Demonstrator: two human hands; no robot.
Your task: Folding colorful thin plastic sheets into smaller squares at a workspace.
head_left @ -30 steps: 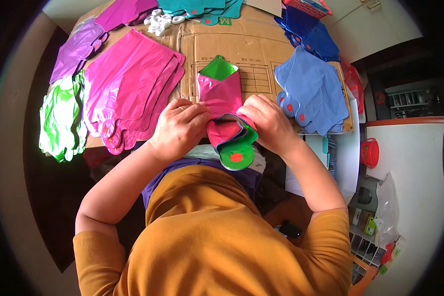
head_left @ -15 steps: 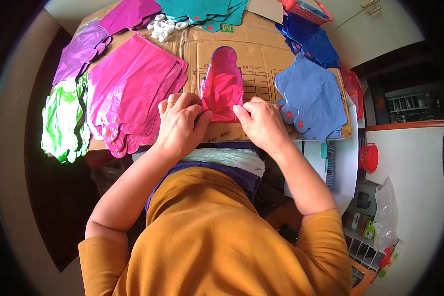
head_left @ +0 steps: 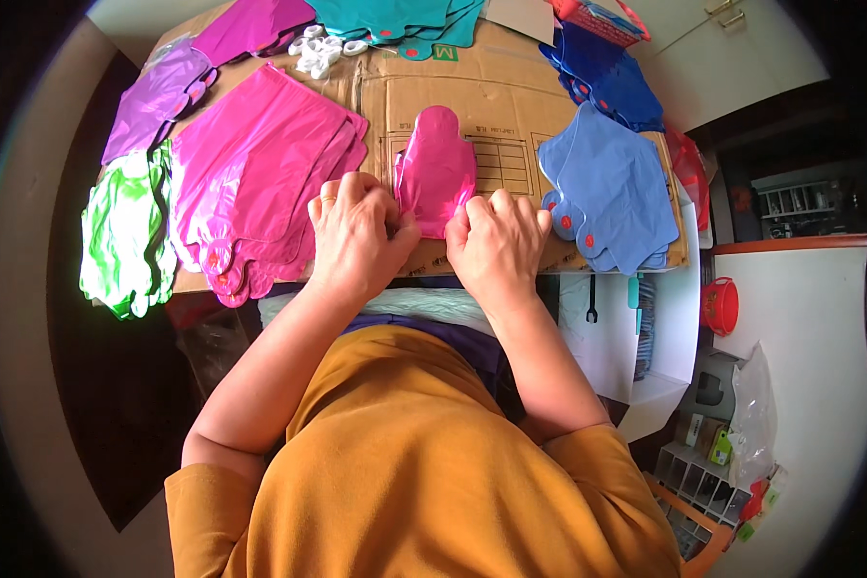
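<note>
A shiny pink piece of thin, flexible material (head_left: 435, 173) lies on the cardboard in front of me, its rounded tab pointing away. I cannot tell exactly what article it is. My left hand (head_left: 361, 226) pinches its near left corner between bent fingers and thumb. At the near right corner, my right hand (head_left: 496, 241) has its fingers curled in and holds the edge. Left of my left hand lies a fanned stack of similar larger pink pieces (head_left: 250, 164) with round red spots at their near ends. Light blue pieces (head_left: 612, 188) with red spots lie right of my right hand.
Flattened cardboard (head_left: 511, 96) covers the table. Around it lie green pieces (head_left: 125, 236), purple pieces (head_left: 164, 106), teal pieces (head_left: 385, 14) and dark blue pieces (head_left: 607, 82). Several white rings (head_left: 318, 58) sit at the back. A red basket (head_left: 602, 21) stands far right; a red bucket (head_left: 720, 306) is beyond the table.
The small piece's upper face, earlier deep red-pink with a dark-edged tab, now shows smooth light pink. Both hands stay at its near corners; my right hand has curled in further and shifted slightly left.
</note>
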